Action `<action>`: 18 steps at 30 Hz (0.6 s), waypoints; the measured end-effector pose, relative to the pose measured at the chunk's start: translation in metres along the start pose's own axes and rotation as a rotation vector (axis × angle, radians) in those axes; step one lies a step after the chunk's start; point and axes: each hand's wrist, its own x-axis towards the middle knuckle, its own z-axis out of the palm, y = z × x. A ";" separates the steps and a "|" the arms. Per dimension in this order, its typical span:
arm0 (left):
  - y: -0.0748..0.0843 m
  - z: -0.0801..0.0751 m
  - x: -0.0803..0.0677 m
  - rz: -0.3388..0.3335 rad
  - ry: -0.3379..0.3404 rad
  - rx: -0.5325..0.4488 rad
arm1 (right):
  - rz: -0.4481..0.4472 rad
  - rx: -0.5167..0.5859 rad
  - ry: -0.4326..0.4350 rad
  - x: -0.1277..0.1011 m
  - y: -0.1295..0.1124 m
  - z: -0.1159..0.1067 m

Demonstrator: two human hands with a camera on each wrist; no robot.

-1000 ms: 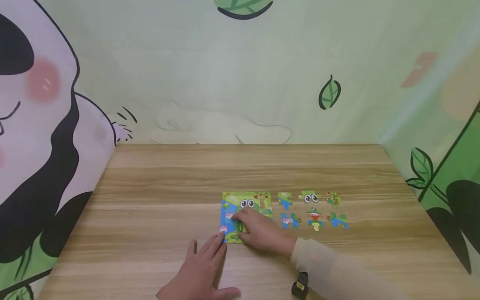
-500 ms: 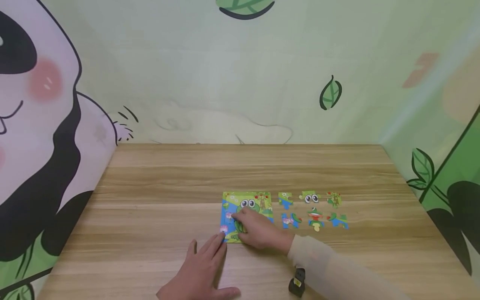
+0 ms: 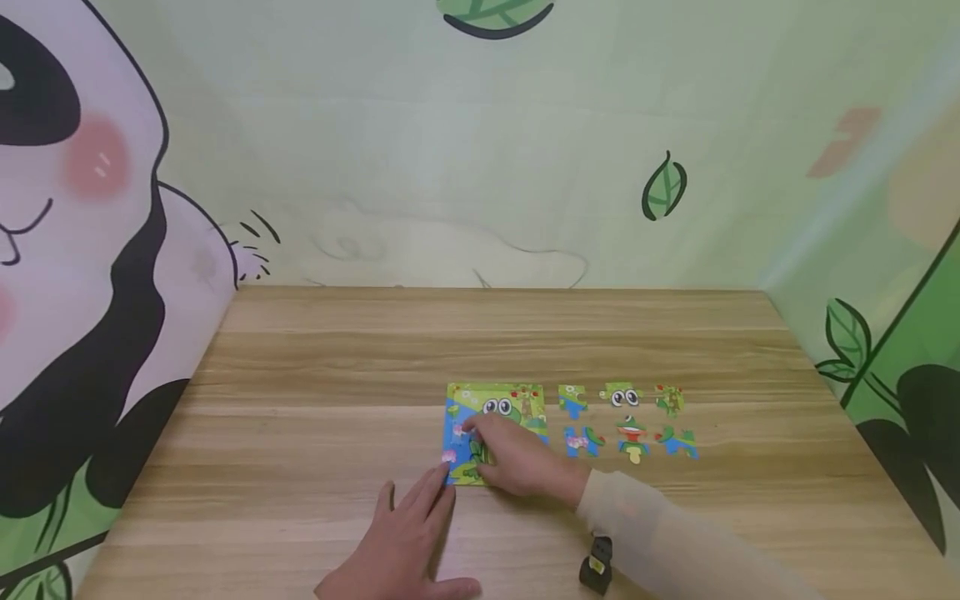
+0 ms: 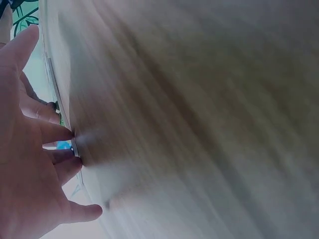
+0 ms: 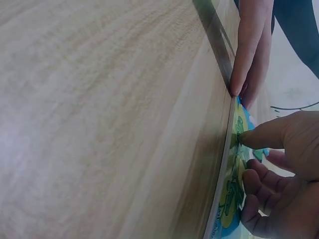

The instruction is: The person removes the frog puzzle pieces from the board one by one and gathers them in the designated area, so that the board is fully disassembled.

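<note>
A square frog jigsaw puzzle board (image 3: 480, 389) lies on the wooden table. My right hand (image 3: 528, 458) is over its lower middle, thumb and index finger bent toward each other. In the right wrist view, a green-and-blue puzzle piece (image 5: 259, 154) shows between that thumb and the index finger, partly hidden by them. The other right fingers curl close over the board. My left hand (image 3: 401, 537) lies spread, with straight fingertips at the board's lower left corner. To the right are several loose pieces in two rows, among them an eyes piece (image 3: 622, 396) and a mouth piece (image 3: 632, 437).
The wooden table (image 3: 337, 350) reaches back to a wall (image 3: 375, 150) printed with leaves and a panda (image 3: 97, 167). A small black device (image 3: 596, 567) sits beside the right sleeve (image 3: 660, 533).
Both hands keep nearly the same places on the board. The right sleeve and the black device shift slightly left, and the head view drifts a little.
</note>
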 end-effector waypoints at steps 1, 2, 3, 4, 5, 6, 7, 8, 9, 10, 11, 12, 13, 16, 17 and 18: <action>0.000 0.000 0.000 0.000 -0.001 0.000 | 0.001 0.008 0.006 0.000 0.000 0.000; 0.000 -0.001 0.000 0.001 -0.002 0.000 | 0.001 0.016 0.014 -0.001 0.001 0.000; 0.000 -0.001 0.000 0.004 0.002 0.001 | 0.000 0.026 0.022 -0.001 0.001 0.001; 0.000 -0.001 0.000 0.005 0.002 0.001 | -0.002 0.038 0.032 -0.002 0.002 0.001; 0.000 -0.001 0.000 0.009 0.006 0.004 | 0.000 0.050 0.042 -0.002 0.003 0.002; 0.000 -0.001 0.000 0.014 0.011 0.005 | -0.002 0.067 0.052 -0.002 0.003 0.002; 0.000 -0.001 0.000 0.016 0.011 0.008 | -0.004 0.085 0.063 -0.002 0.003 0.002; 0.000 -0.001 0.001 0.019 0.011 0.011 | -0.007 0.106 0.073 -0.002 0.003 0.002; -0.001 -0.001 0.001 0.019 0.007 0.016 | -0.012 0.127 0.084 -0.002 0.003 0.002; -0.001 -0.002 0.001 0.020 0.005 0.019 | -0.022 0.148 0.098 -0.001 0.003 0.002; -0.001 -0.002 0.001 0.024 0.007 0.023 | -0.026 0.170 0.107 -0.001 0.003 0.002; -0.001 -0.002 0.001 0.025 0.007 0.026 | -0.030 0.194 0.114 0.000 0.003 0.002; -0.002 -0.002 0.001 0.026 0.006 0.032 | -0.033 0.214 0.120 0.001 0.003 0.002; -0.002 -0.003 0.001 0.031 0.013 0.040 | -0.035 0.256 0.133 0.002 0.002 0.002; -0.003 -0.003 0.001 0.031 0.013 0.041 | -0.029 0.266 0.133 0.002 0.002 0.002; -0.003 -0.003 0.001 0.029 0.008 0.042 | -0.029 0.272 0.134 0.003 0.002 0.002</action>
